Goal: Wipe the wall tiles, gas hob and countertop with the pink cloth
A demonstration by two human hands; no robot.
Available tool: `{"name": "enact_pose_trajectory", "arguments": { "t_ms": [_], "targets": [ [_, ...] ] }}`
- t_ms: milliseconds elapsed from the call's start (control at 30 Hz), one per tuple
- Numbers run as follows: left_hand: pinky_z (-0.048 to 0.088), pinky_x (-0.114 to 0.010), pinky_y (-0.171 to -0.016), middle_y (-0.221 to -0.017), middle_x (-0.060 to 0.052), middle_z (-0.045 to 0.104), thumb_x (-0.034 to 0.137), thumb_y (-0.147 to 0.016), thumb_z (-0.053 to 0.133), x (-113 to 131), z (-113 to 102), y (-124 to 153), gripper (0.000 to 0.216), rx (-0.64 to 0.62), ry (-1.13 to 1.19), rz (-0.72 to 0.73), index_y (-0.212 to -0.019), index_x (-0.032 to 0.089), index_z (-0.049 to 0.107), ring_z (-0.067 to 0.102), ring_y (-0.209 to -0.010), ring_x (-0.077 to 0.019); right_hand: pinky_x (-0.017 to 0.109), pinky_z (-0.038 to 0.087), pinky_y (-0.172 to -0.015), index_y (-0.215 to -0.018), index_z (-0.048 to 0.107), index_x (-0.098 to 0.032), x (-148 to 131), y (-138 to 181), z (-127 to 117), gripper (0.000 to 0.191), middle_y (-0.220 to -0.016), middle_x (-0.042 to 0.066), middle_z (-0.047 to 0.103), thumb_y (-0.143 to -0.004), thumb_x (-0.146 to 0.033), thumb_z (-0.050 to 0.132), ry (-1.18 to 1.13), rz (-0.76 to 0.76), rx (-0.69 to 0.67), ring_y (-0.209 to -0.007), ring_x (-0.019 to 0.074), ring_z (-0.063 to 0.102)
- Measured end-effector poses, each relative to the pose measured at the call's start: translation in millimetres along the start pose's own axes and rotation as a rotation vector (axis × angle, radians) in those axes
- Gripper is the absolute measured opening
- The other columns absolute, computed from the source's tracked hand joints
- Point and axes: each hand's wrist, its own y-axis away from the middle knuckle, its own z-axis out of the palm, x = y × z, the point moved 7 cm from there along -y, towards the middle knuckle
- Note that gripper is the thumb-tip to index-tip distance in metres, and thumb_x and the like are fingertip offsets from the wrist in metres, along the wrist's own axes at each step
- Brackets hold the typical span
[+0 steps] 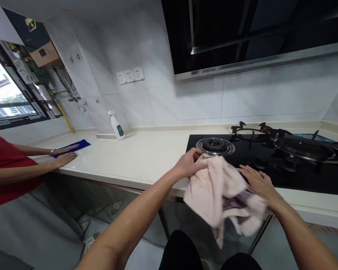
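Observation:
A pale pink cloth point(207, 187) with a purplish patch hangs from my left hand point(190, 163), whose fingers are closed on its upper edge. Its lower part drapes past the front of the counter and is blurred. My right hand point(257, 182) lies with fingers stretched out at the front edge of the black gas cooktop point(242, 153), beside the cloth. Just beyond my left hand is the left burner point(214, 145), with no pan support over it.
Pan supports point(250, 131) are piled on the cooktop's right side, behind the knobs point(288, 164). A range hood point(250, 62) hangs above. Left along the white counter point(146, 150) stands a spray bottle point(116, 126). Another person in red point(11, 165) presses a blue cloth point(83, 143) on the counter.

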Motion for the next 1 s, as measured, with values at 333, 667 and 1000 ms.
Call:
{"name": "enact_pose_trajectory", "arguments": {
  "t_ms": [333, 667, 1000],
  "targets": [
    [0.037, -0.056, -0.116, -0.137, -0.012, 0.065, 0.049, -0.101, 0.051, -95.5, -99.0, 35.3, 0.04, 0.234, -0.791, 0.005, -0.127, 0.023, 0.067, 0.058, -0.13, -0.0323, 0.06, 0.029, -0.122, -0.131, 0.068, -0.028, -11.8, -0.5, -20.4, 0.062, -0.149, 0.007, 0.057, -0.102, -0.06, 0.024, -0.184, 0.098, 0.007, -0.145, 0.0286, 0.044],
    [0.035, -0.059, -0.116, -0.149, -0.016, 0.055, 0.062, -0.099, 0.04, -164.1, -123.9, 48.5, 0.059, 0.101, -0.864, -0.27, -0.14, 0.024, 0.056, 0.046, -0.142, -0.035, 0.081, 0.023, -0.113, -0.134, 0.068, -0.032, -205.7, -24.2, -45.0, 0.055, -0.162, 0.009, 0.04, -0.102, -0.069, 0.045, -0.169, -0.154, -0.094, -0.151, 0.0494, 0.023],
    [0.03, -0.056, -0.121, -0.157, -0.015, 0.048, 0.065, -0.098, 0.036, -167.5, -128.6, 50.1, 0.062, 0.109, -0.845, -0.296, -0.143, 0.027, 0.055, 0.039, -0.149, -0.0329, 0.051, 0.032, -0.122, -0.16, 0.038, -0.03, -154.4, -77.1, -20.7, 0.058, -0.167, 0.008, 0.033, -0.107, -0.053, 0.046, -0.01, -0.111, -0.192, -0.152, 0.0289, 0.031]
  ]
}}
